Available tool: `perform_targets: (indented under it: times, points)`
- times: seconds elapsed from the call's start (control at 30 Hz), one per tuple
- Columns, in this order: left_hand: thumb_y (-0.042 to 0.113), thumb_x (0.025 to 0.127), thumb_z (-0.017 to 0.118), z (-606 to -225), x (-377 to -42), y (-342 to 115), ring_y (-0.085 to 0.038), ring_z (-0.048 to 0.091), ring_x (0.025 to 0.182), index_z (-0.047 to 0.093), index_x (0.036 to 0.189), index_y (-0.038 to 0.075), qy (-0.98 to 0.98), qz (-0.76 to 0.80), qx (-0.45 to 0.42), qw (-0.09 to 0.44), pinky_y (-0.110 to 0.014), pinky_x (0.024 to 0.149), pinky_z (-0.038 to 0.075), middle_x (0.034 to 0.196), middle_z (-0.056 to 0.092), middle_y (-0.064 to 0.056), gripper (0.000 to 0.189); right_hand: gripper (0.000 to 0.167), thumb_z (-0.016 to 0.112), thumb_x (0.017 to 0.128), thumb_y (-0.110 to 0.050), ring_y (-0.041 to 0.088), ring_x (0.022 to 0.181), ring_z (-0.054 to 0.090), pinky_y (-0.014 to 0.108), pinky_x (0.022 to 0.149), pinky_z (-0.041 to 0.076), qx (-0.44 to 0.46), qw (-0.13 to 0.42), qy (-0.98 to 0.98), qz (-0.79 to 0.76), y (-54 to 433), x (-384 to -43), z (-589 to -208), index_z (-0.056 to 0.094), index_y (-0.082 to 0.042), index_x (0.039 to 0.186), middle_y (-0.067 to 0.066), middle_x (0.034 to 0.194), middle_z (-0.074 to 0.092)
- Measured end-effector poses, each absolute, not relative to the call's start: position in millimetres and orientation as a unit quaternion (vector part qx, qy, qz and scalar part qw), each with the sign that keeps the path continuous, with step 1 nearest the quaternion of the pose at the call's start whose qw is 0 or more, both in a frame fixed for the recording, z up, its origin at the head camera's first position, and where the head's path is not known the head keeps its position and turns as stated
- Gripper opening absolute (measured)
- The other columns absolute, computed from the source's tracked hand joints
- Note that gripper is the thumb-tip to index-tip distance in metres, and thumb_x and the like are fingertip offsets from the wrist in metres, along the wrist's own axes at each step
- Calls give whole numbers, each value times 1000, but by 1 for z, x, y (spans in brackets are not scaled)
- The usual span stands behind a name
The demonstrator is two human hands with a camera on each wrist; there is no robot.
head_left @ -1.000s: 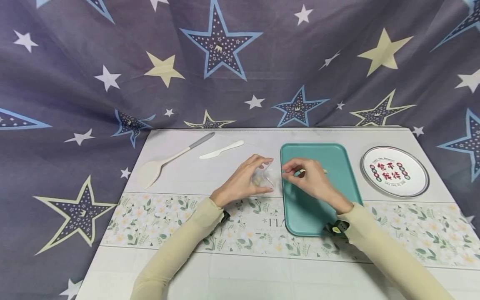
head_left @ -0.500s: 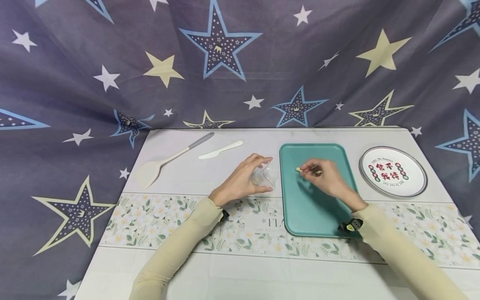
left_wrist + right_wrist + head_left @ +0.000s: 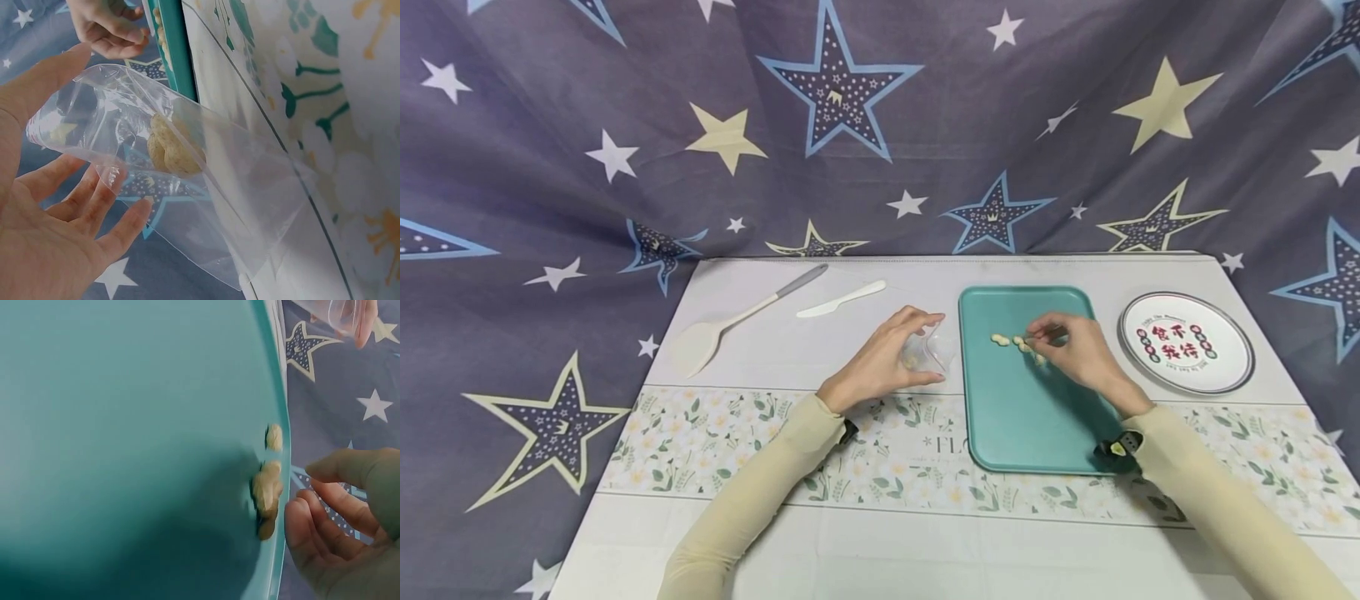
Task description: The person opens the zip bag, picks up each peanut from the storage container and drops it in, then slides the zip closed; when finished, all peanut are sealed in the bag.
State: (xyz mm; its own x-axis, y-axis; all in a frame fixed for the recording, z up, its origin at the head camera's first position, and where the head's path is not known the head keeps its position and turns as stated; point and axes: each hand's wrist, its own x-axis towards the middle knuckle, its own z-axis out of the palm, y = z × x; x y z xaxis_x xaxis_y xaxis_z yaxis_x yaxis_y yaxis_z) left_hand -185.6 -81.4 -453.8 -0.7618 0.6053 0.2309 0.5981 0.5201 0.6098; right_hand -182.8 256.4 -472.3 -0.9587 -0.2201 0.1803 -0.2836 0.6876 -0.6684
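My left hand (image 3: 883,354) holds a clear plastic bag (image 3: 231,181) with its mouth spread between thumb and fingers. A few peanuts (image 3: 172,150) lie inside the bag; how many is hard to tell. Several more peanuts (image 3: 267,490) in their shells lie on a teal tray (image 3: 1022,425), one (image 3: 1000,340) a little left of the rest. Over these peanuts my right hand (image 3: 1078,354) hovers, its fingers loosely bent. In the right wrist view a gap shows between thumb and fingers, with nothing held there.
Right of the tray stands a white plate (image 3: 1187,375) with red characters. A white plastic knife (image 3: 841,300) and a cream spoon (image 3: 700,343) with a grey handle lie at the back left. A floral runner strip (image 3: 700,442) crosses the white table.
My right hand has moved right from beside the bag's mouth to over the tray, letting go of a peanut there. The left hand stays in place with the bag.
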Motion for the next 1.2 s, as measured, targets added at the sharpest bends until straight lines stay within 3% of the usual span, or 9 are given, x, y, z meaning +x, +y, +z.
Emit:
perform_targets:
  times: [0.43, 0.87, 1.2]
  points:
    - [35, 81, 91, -454, -185, -82, -25, 62, 123, 50, 154, 14, 876, 343, 339, 13, -41, 109, 53, 138, 59, -10, 87, 16, 77, 91, -5, 25, 80, 72, 15, 66, 50, 124, 36, -926, 355, 274, -193, -478, 76, -1, 106, 17, 93, 79]
    - [35, 80, 92, -454, -186, -82, -27, 62, 123, 51, 153, 11, 877, 339, 341, 12, -42, 110, 53, 137, 59, -12, 87, 12, 79, 91, -9, 20, 76, 71, 17, 63, 49, 124, 31, -934, 333, 279, -203, -481, 78, -3, 102, 15, 89, 78]
    - [34, 81, 92, -453, -184, -83, -30, 63, 125, 50, 154, 13, 879, 342, 332, 24, -43, 111, 52, 138, 58, -13, 87, 15, 77, 92, -7, 22, 77, 71, 17, 60, 50, 114, 9, -936, 333, 280, -204, -483, 77, 0, 105, 18, 91, 78]
